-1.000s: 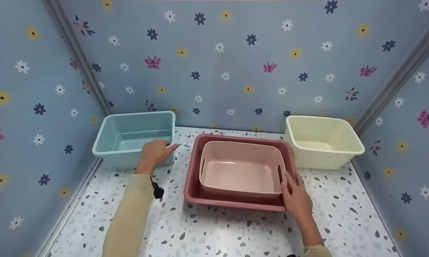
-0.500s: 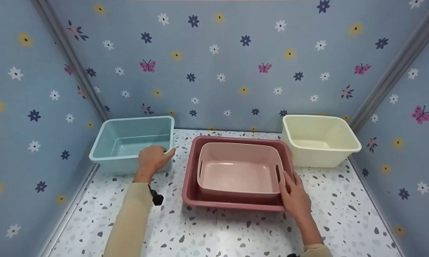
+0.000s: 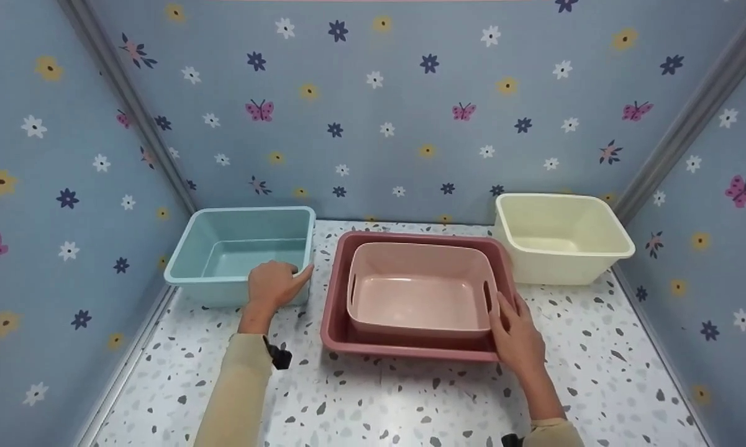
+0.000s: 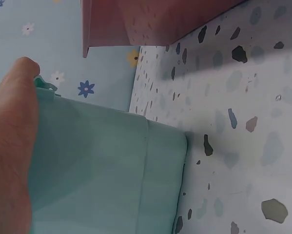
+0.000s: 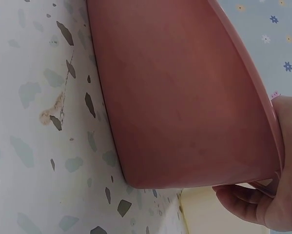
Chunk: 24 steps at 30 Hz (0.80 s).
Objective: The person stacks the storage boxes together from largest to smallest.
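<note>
In the head view, a light blue plastic bin [image 3: 220, 292] stands at the left. My left hand [image 3: 270, 285] grips its rim at the near right corner, the thumb along the outside; the left wrist view shows that hand [image 4: 11, 146] on the rim too. A dark pink bin [image 3: 404, 352] sits in the middle with a smaller pale pink bin [image 3: 419, 304] inside it. My right hand [image 3: 522, 341] holds the dark pink bin's right rim. In the right wrist view, its fingers [image 5: 241, 202] curl under that rim. Some fingertips are hidden in the head view.
A cream bin [image 3: 559, 267] stands at the back right, close to the dark pink bin. Flowered blue panels [image 3: 373, 112] rise at the back and on both sides. Everything rests on a white speckled surface [image 3: 373, 397].
The blue bin has shifted a little to the right and towards me, with my left hand on its rim. My right hand and the pink bins stay in place. The head view tilts slightly.
</note>
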Tool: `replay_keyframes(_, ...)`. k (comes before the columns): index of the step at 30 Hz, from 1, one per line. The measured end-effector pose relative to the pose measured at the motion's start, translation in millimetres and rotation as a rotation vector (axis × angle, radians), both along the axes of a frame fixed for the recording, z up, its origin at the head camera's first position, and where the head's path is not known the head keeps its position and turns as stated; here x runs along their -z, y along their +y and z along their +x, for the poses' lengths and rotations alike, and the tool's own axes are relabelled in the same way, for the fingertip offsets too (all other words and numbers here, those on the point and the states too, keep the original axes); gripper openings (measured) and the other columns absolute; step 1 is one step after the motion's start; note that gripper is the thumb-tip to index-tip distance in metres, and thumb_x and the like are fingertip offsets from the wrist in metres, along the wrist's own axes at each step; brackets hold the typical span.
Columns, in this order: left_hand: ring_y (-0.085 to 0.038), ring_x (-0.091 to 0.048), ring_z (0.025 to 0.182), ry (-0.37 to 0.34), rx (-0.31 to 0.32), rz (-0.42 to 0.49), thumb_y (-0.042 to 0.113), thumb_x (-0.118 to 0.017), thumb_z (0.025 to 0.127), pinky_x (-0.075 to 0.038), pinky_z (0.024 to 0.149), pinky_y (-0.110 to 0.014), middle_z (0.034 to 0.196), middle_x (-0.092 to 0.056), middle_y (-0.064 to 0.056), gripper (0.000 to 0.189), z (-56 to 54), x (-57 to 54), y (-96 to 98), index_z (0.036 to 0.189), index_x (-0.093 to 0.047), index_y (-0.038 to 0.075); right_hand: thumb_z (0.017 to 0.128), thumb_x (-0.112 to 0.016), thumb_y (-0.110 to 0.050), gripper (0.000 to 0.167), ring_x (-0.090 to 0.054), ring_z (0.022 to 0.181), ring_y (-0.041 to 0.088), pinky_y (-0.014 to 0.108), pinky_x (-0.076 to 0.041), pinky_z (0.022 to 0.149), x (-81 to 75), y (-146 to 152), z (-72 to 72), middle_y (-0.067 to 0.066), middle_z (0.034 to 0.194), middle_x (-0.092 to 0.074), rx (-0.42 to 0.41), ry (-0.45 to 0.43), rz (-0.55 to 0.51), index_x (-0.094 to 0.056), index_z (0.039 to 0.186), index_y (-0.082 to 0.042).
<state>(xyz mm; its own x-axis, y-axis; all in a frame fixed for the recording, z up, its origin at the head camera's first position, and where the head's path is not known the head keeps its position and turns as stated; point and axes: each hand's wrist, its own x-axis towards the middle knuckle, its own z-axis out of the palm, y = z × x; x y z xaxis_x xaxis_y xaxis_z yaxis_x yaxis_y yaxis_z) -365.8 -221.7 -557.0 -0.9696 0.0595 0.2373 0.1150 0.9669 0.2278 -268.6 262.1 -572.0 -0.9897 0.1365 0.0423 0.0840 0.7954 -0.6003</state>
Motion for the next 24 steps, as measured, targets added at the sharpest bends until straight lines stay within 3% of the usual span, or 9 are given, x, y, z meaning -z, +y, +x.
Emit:
replay_keyframes(12, -0.015, -0.028, 0.043, 0.072, 0.019, -0.033, 0.067, -0.042, 0.091, -0.021, 0.042, -0.034, 0.045, -0.025, 0.005, 0.064, 26.2, 4.1, 7.2, 0.049, -0.033, 0.019, 0.101, -0.038, -0.050, 0.057, -0.031, 0.134, 0.050, 0.068, -0.025, 0.102, -0.6, 0.1, 0.5, 0.014, 0.160, -0.016, 0.004, -0.014, 0.007, -0.029, 0.154, -0.029)
replay_keyframes(17, -0.014, -0.026, 0.043, 0.109, 0.019, -0.020, 0.066, -0.044, 0.091, -0.018, 0.043, -0.033, 0.045, -0.023, 0.006, 0.064, 35.3, 4.5, 11.1, 0.049, -0.031, 0.020, 0.101, -0.040, -0.048, 0.057, -0.035, 0.132, 0.049, 0.067, -0.029, 0.100, -1.8, 0.5, -0.4, 0.013, 0.159, -0.018, -0.002, 0.022, 0.006, -0.032, 0.153, -0.026)
replay_keyframes(24, -0.014, -0.025, 0.043, 0.097, 0.023, -0.041, 0.065, -0.047, 0.090, -0.016, 0.043, -0.032, 0.044, -0.022, 0.006, 0.064, 47.1, 4.7, 18.7, 0.048, -0.032, 0.019, 0.099, -0.034, -0.057, 0.062, -0.033, 0.134, 0.048, 0.067, -0.028, 0.101, -1.0, 1.4, 0.3, 0.012, 0.160, -0.017, 0.002, 0.015, -0.009, -0.031, 0.153, -0.027)
